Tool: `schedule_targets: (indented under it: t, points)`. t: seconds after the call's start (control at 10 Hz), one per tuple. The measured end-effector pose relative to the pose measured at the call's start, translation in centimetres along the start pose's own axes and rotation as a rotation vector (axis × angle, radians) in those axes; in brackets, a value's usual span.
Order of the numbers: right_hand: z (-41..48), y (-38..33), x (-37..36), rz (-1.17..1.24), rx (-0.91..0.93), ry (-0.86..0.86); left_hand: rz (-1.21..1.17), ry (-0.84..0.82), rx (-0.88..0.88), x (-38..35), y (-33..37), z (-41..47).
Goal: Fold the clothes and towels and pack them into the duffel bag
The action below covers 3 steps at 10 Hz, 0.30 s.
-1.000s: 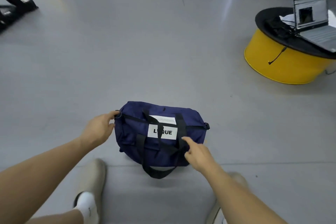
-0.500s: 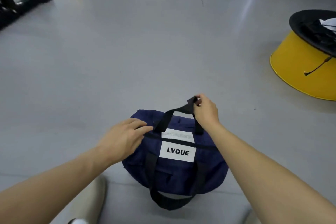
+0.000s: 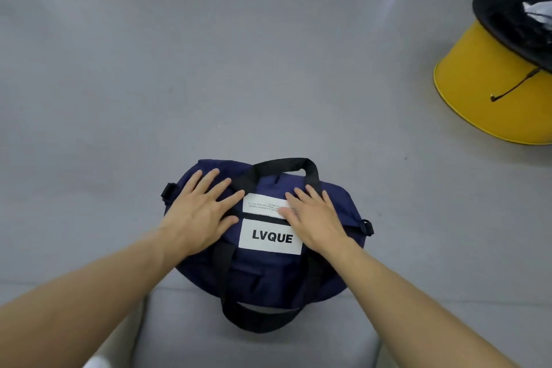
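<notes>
**A:** Head view, the only one you have. Where is the bag from your hands?

**B:** Take the white LVQUE label (image 3: 270,236) as your landmark. It sits on top of the navy duffel bag (image 3: 268,275), which lies on the grey floor (image 3: 209,69) directly under both of your hands. The bag's long axis runs left to right across your body, and the zip line appears to run the same way, just beyond the label.

**A:** And your hands?

**B:** Your left hand (image 3: 200,212) lies flat, fingers spread, palm down on the fabric just left of the label. Your right hand (image 3: 313,215) lies flat and spread too, touching the label's upper right corner and partly covering the smaller printed patch (image 3: 263,204) beyond it. Neither hand grips anything.

**A:** Handles?

**B:** One black strap (image 3: 283,166) arches beyond the label; the other (image 3: 260,318) loops on the near side, toward you.

**A:** Which hand is nearer the zip?

**B:** Both seem about equally near. I cannot make out the zip pull or any clothes. A yellow drum (image 3: 493,92) stands well apart, far right of the label.
</notes>
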State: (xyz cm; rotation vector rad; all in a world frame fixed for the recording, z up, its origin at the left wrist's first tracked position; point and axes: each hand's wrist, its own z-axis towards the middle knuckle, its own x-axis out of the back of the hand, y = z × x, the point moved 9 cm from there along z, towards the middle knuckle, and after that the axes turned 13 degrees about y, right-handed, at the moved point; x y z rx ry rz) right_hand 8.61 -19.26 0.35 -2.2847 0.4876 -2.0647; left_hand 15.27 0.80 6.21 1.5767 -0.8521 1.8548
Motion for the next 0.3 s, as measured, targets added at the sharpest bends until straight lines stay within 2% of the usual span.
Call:
schedule_targets:
  t: [0.2, 0.3]
  points:
    - [-5.0, 0.0, 4.3, 0.081, -0.094, 0.002, -0.221, -0.14, 0.174, 4.8, 0.8, -2.3]
    - [-8.1, -2.0, 9.4, 0.172, -0.098, 0.051, -0.396, -0.129, 0.308, 10.2, 1.1, -4.6]
